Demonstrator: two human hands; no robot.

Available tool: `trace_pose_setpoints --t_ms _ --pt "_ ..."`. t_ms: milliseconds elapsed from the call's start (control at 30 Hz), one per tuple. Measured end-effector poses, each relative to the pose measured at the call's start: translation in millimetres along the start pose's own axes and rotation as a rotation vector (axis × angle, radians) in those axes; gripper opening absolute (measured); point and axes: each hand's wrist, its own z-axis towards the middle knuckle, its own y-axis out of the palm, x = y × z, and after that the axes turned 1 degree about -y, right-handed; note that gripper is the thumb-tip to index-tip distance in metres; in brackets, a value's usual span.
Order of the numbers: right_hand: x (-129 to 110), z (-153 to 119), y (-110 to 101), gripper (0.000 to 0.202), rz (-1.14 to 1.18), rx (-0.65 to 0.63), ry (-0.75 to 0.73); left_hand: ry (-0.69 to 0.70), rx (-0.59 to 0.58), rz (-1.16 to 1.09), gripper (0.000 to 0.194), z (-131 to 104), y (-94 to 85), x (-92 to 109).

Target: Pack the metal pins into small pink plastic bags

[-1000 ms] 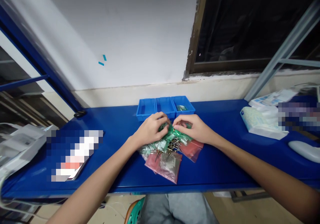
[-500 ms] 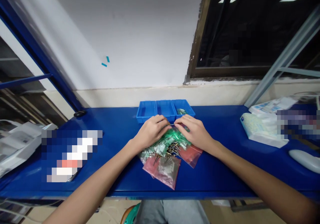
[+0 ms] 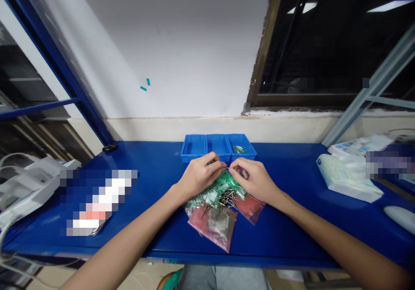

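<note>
My left hand [image 3: 200, 173] and my right hand [image 3: 254, 180] meet over a pile of small plastic bags, fingertips almost touching. Between them a thin metal pin [image 3: 228, 168] shows, with the fingers of both hands pinched at its ends. Beneath lie green-tinted clear bags [image 3: 212, 196] and a loose heap of gold and silver metal pins [image 3: 228, 198]. A pink bag [image 3: 212, 227] with greyish contents is nearest the table's front edge. Another red-pink bag [image 3: 251, 208] lies under my right wrist.
Three joined blue bins [image 3: 218, 145] stand behind my hands; the right one holds small greenish packets [image 3: 239, 149]. A tissue pack [image 3: 348, 177] and a white rounded object [image 3: 400, 218] are at right. White equipment with cables [image 3: 35, 182] and a blurred-out item [image 3: 100, 203] are at left.
The view has shifted slightly, so everything sits a little lower and to the right. My fingertips have drawn closer together, and less of the pin shows between them.
</note>
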Motion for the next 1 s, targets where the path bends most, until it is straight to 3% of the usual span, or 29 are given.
trace_pose_setpoints --t_ms 167,467,767,900,1000 --pt "1.3 0.4 1.8 0.008 0.016 -0.006 0.011 -0.035 -0.045 -0.088 0.014 1.5 -2.4 1.5" --pt "7.1 1.0 5.1 0.009 0.009 -0.024 -0.017 -0.209 -0.002 -0.468 0.005 5.4 0.1 13.1" --pt "6.1 0.4 1.3 0.018 -0.109 0.005 -0.142 -0.196 -0.077 -0.399 0.009 4.8 -2.4 9.4" --pt "6.0 -0.3 0.7 0.019 -0.123 0.032 -0.114 -0.190 -0.059 -0.379 0.029 4.8 0.0 11.1" --pt "4.7 -1.7 1.7 0.020 -0.116 0.003 -0.101 -0.215 -0.030 -0.380 0.025 6.7 0.8 11.2"
